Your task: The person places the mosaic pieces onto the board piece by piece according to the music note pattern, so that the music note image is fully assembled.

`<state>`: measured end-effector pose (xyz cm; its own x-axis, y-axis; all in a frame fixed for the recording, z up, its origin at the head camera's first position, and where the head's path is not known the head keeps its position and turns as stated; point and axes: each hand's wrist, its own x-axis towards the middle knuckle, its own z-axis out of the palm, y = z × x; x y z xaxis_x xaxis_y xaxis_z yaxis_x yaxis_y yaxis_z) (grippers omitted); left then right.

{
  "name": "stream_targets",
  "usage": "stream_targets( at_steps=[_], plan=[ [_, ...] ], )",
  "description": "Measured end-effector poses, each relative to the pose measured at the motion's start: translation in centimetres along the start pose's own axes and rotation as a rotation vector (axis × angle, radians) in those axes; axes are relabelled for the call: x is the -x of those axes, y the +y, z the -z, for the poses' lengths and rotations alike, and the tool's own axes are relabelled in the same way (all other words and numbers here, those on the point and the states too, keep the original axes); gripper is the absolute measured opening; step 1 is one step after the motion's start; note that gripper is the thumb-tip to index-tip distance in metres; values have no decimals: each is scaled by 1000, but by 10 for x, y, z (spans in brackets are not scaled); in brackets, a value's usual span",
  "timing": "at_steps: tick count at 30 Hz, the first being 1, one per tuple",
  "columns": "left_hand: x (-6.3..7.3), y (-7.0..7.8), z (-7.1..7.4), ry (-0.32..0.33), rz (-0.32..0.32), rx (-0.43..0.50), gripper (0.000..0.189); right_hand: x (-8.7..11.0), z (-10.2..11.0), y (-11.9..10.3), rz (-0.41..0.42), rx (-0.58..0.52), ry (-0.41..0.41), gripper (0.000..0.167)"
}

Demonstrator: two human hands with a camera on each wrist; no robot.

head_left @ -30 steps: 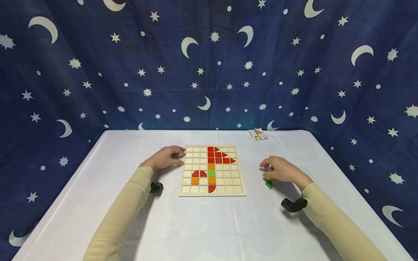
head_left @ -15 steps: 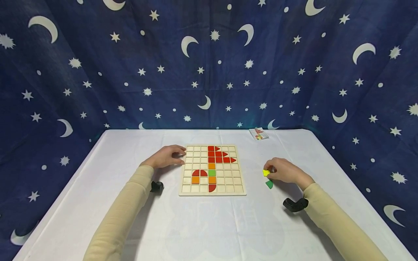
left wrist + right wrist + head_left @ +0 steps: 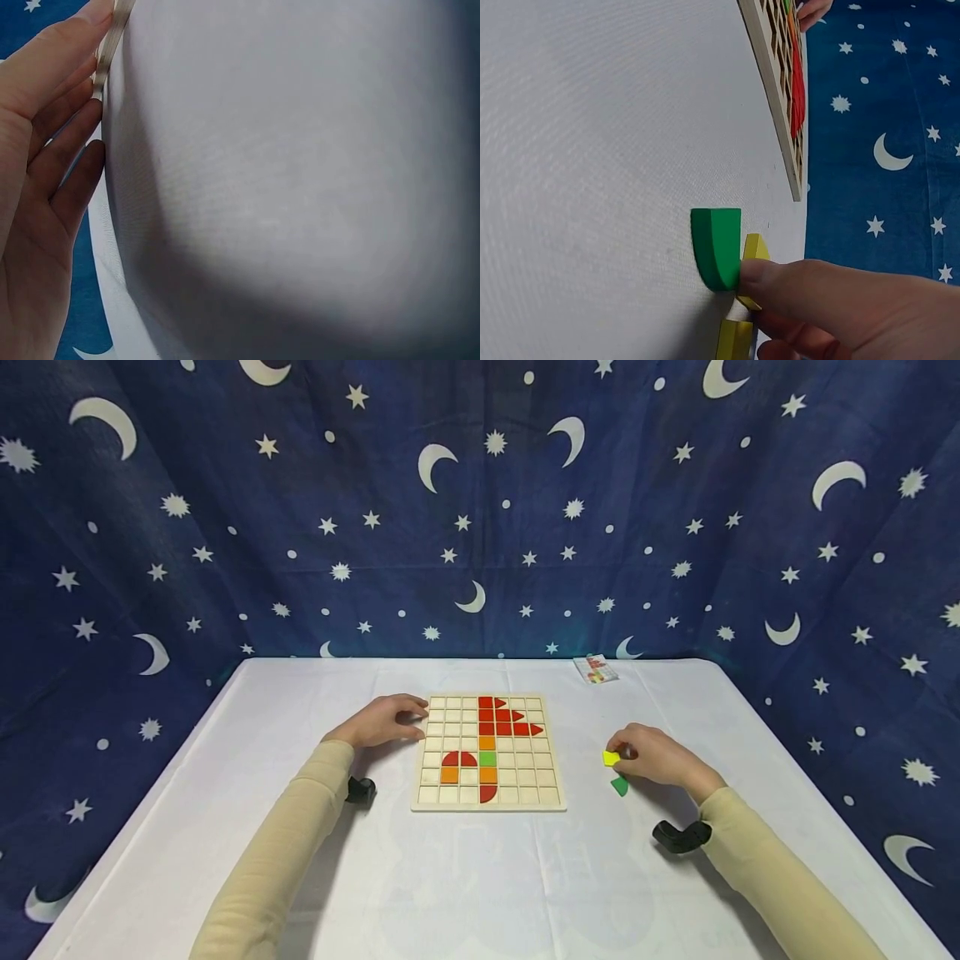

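Observation:
A square wooden grid board [image 3: 465, 807] lies mid-table, holding red, orange and light green pieces in its cells. My left hand [image 3: 382, 720] rests at the board's left edge, thumb and fingers spread along it; in the left wrist view the fingertips meet the wooden rim [image 3: 112, 49]. To the right of the board, my right hand [image 3: 651, 753] pinches a small yellow block [image 3: 755, 246] between thumb and fingers, low over the table. Beside the thumb lies a green quarter-round block [image 3: 718, 247]. Another yellow block [image 3: 733, 341] shows under the hand in the right wrist view.
A small printed card [image 3: 596, 669] with a coloured grid pattern lies near the table's back edge. White cloth covers the table [image 3: 480, 877]. A dark blue curtain [image 3: 480, 510] with moons and stars hangs behind. Black wrist devices [image 3: 681, 837] stick out below both sleeves.
My right hand has shifted slightly right and its fingers have closed on a yellow block, more of which now shows. The left hand has stayed at the board's edge.

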<state>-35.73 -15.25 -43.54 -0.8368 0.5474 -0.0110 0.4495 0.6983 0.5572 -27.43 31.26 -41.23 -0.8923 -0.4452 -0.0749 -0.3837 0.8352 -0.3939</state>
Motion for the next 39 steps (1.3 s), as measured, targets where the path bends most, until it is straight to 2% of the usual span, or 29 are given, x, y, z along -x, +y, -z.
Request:
stream_targets(
  at_steps=[13,20,26,31,39],
  plan=[
    [5,-4,4,13,-8,3,44,-9,2,-5,-11,3,4,26],
    [4,-4,3,23,-52,4,43,-16,-1,-11,-30,9,41,25],
    [4,-3,2,15,-58,11,43,-27,-5,-34,58,29,78,25],
    [3,0,1,10,-48,18,44,-38,-12,-66,137,35,66,26],
    [4,1,1,12,-40,30,44,-53,-41,-116,323,95,32,22]
  ],
)
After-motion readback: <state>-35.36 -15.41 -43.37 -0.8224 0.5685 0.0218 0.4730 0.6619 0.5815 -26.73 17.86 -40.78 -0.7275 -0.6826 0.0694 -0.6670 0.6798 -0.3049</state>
